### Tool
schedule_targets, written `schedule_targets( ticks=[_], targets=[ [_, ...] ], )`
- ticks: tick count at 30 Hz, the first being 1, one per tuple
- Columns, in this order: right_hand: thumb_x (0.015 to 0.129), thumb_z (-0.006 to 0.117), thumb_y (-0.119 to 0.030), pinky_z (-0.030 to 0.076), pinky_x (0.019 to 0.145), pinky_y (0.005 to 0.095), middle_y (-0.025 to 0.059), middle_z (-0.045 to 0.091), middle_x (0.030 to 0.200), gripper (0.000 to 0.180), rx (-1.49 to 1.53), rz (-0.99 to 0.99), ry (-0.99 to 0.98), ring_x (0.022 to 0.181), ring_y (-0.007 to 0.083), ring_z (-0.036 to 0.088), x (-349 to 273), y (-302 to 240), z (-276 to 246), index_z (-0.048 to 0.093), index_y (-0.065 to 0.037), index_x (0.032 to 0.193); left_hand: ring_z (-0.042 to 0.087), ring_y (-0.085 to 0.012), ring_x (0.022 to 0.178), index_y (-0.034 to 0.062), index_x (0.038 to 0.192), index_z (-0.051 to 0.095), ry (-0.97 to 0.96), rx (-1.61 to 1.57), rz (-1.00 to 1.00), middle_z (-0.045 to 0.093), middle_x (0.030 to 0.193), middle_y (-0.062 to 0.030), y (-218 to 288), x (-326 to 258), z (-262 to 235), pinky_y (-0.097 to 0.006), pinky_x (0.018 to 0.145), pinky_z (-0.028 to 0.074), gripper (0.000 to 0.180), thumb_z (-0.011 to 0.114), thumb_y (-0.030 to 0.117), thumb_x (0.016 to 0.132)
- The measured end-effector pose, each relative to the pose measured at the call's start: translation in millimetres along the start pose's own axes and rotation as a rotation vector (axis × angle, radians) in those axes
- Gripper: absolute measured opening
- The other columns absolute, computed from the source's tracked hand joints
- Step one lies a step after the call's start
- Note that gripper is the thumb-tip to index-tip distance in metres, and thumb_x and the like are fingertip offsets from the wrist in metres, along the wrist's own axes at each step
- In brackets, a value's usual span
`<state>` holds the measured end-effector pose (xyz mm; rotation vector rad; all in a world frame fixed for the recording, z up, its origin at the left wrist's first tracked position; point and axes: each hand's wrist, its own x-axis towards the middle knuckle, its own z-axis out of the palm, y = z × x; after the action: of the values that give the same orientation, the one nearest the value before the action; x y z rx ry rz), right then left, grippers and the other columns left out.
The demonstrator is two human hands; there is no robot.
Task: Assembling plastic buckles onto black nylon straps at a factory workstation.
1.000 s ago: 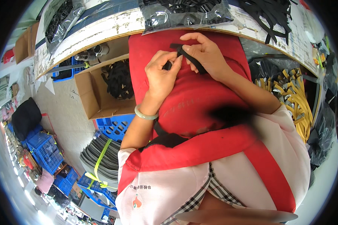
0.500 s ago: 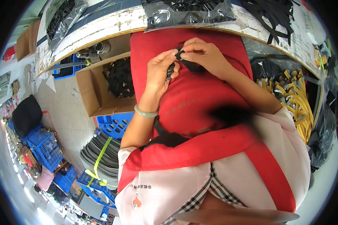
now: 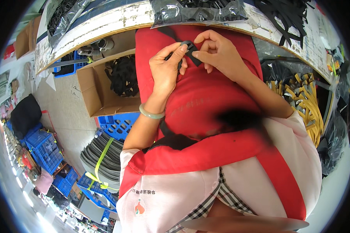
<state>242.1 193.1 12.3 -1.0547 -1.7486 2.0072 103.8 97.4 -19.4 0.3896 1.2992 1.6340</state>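
Over my red apron [image 3: 206, 93], my left hand [image 3: 163, 68] pinches a black plastic buckle [image 3: 189, 46] between thumb and fingers. A short black webbing strap [image 3: 194, 58] is at the buckle, its loose end angled toward my right hand. More dark material sits in the curled left fingers, mostly hidden. My right hand [image 3: 223, 56] is just to the right, its fingers apart and the thumb close by the strap; whether the thumb touches it I cannot tell. Another piece of black webbing [image 3: 167, 33] lies on the apron near the table edge.
A worn white table [image 3: 128, 19] runs across the front, bearing a clear bag of black parts [image 3: 198, 13] and loose black straps [image 3: 286, 23]. At left stand a cardboard box [image 3: 91, 93], a blue crate [image 3: 114, 125] and a bundle of grey strips [image 3: 101, 155]. Yellow straps [image 3: 309, 103] hang at right.
My right hand has come off the buckle and moved slightly up and right, its fingers spreading. The buckle and strap now show more plainly in my left hand.
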Motion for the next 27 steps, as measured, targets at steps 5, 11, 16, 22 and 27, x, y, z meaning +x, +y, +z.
schedule_targets(
  ticks=[5, 11, 16, 22, 27],
  targets=[
    [0.088, 0.065, -0.013, 0.049, 0.049, 0.0219, 0.0019, 0.057, 0.07, 0.025, 0.151, -0.013, 0.023, 0.057, 0.0081, 0.057, 9.8, 7.3, 5.9, 0.054, 0.0, 0.106, 0.052, -0.0089, 0.05, -0.0049, 0.096, 0.068, -0.077, 0.157, 0.184, 0.06, 0.077, -0.0058, 0.7, 1.2, -4.2, -0.02, 0.042, 0.039, 0.013, 0.066, 0.004, 0.087],
    [0.092, 0.061, -0.023, 0.048, 0.05, 0.0217, 0.0001, 0.057, 0.07, 0.019, 0.378, 0.291, -0.306, 0.055, 0.008, 0.056, 21.7, 18.6, -7.3, 0.061, -0.004, 0.089, 0.053, -0.0092, 0.052, -0.0054, 0.096, 0.068, -0.14, 0.115, 0.114, 0.057, 0.076, -0.005, 9.6, -4.5, -23.5, -0.02, 0.042, 0.039, 0.012, 0.066, 0.002, 0.086],
    [0.092, 0.058, -0.021, 0.037, 0.047, 0.0204, -0.0028, 0.053, 0.071, 0.017, 0.219, 0.117, -0.223, 0.052, 0.005, 0.048, 48.6, 20.7, 7.7, 0.06, -0.004, 0.09, 0.05, -0.007, 0.051, -0.0042, 0.093, 0.068, -0.24, 0.367, 0.013, 0.058, 0.074, -0.0048, 61.8, -30.6, -61.2, -0.02, 0.042, 0.034, 0.01, 0.065, -0.003, 0.084],
    [0.093, 0.056, -0.017, 0.043, 0.057, 0.0193, -0.0019, 0.055, 0.073, 0.016, -0.071, 0.039, -0.324, 0.06, 0.0043, 0.051, 44.2, 8.4, 13.0, 0.061, -0.003, 0.1, 0.047, -0.0055, 0.049, -0.0008, 0.118, 0.06, 0.43, 0.646, 0.431, 0.062, 0.075, -0.0042, 125.6, -79.1, -138.1, -0.018, 0.042, 0.035, 0.036, 0.048, 0.027, 0.1],
    [0.087, 0.064, -0.016, 0.044, 0.058, 0.0275, 0.0023, 0.055, 0.073, 0.031, -0.412, -0.344, -0.477, 0.064, 0.01, 0.054, 20.0, -16.4, 58.2, 0.058, -0.006, 0.116, 0.045, -0.0042, 0.047, -0.0015, 0.118, 0.059, 0.109, 0.398, 0.211, 0.055, 0.062, 0.0003, 75.8, -47.6, -100.7, -0.019, 0.039, 0.033, 0.047, 0.037, 0.037, 0.103]
  ],
)
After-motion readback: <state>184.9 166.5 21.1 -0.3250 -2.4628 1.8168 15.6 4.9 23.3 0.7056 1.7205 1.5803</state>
